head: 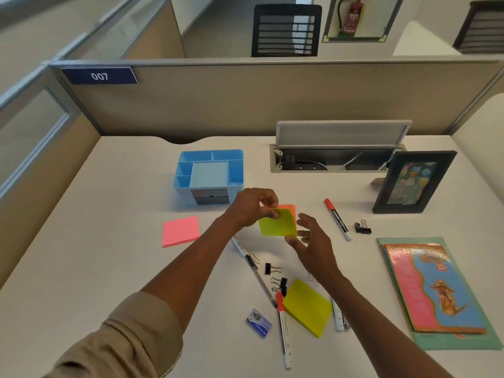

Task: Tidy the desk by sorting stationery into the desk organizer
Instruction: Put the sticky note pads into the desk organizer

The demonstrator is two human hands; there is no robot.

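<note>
The blue desk organizer (208, 175) sits just beyond both hands. The left hand (252, 207) pinches the yellow-green sticky pad (278, 223) at its top edge above the desk; the right hand (313, 242), fingers spread, touches its lower corner.

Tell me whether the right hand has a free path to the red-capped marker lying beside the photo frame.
Probably yes. The right hand is open and holds nothing, and only bare desk lies between it and the marker; the binder clips sit beyond it.
</note>
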